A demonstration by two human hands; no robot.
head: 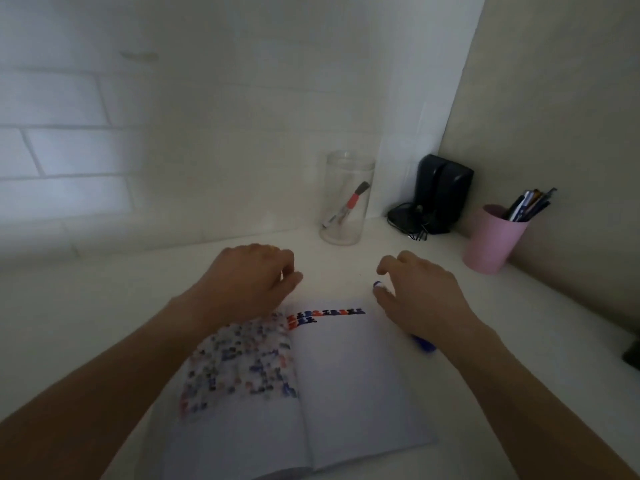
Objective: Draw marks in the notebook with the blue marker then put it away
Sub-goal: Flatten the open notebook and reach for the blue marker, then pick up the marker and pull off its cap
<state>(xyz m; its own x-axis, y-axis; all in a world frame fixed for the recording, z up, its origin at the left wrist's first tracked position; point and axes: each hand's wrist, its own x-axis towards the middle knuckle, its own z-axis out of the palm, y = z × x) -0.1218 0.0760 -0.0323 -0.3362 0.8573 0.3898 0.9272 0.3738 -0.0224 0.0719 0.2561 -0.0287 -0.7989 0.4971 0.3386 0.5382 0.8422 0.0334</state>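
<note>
An open notebook (346, 375) lies on the white table. Its left page is full of blurred blue and red marks, and its right page has two short rows of marks along the top. The blue marker (423, 344) lies on the table by the notebook's right edge. My right hand (422, 299) hovers over the marker's middle with fingers apart, so only its two ends show. Above the notebook's top left corner, my left hand (252, 282) is loosely curled and holds nothing.
A clear glass jar (348, 199) with a red-banded marker inside stands at the back by the wall. A black device with cables (438, 194) sits in the corner. A pink cup (491, 240) of pens stands at the right.
</note>
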